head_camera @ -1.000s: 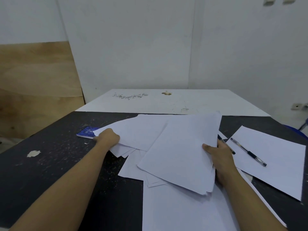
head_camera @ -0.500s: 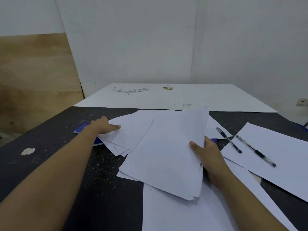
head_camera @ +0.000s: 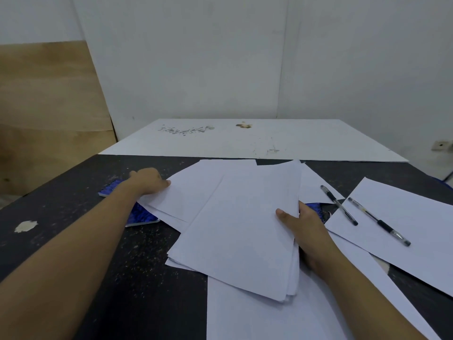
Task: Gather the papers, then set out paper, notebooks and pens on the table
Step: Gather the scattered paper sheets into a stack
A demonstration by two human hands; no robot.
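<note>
Right hand [head_camera: 304,227] pinches the stack of papers [head_camera: 240,231] at its right long edge, thumb flat on the top sheet and fingers tucked beneath where I lose sight of them. The stack lies slantwise across the middle of the tabletop [head_camera: 73,217], and its near corner overlaps a large sheet [head_camera: 257,315] at six o'clock.

Left hand [head_camera: 149,180] sits at ten o'clock on the outer edge of the loose sheets [head_camera: 196,190] fanned out under the stack. From this angle I cannot tell whether its fingers hook under that edge or only press on it. A blue notebook [head_camera: 142,214] lies beneath that forearm. A second notebook [head_camera: 315,207] peeks out at two o'clock, just past the right knuckles. At three o'clock a pen [head_camera: 339,204] and a second pen [head_camera: 378,222] lie side by side, the second one wholly on a single sheet [head_camera: 416,229].

I judge the paper light, limp and slick sheet on sheet. Held by one edge, the stack will sag and its lower sheets may slide out, as the uneven near corner suggests. I would take it at both long edges, square it against the tabletop, then sweep the loose sheets in from ten o'clock. The notebooks look stiff enough to lift by the spine side. The pens will roll, so I would pinch each at mid-barrel.
</note>
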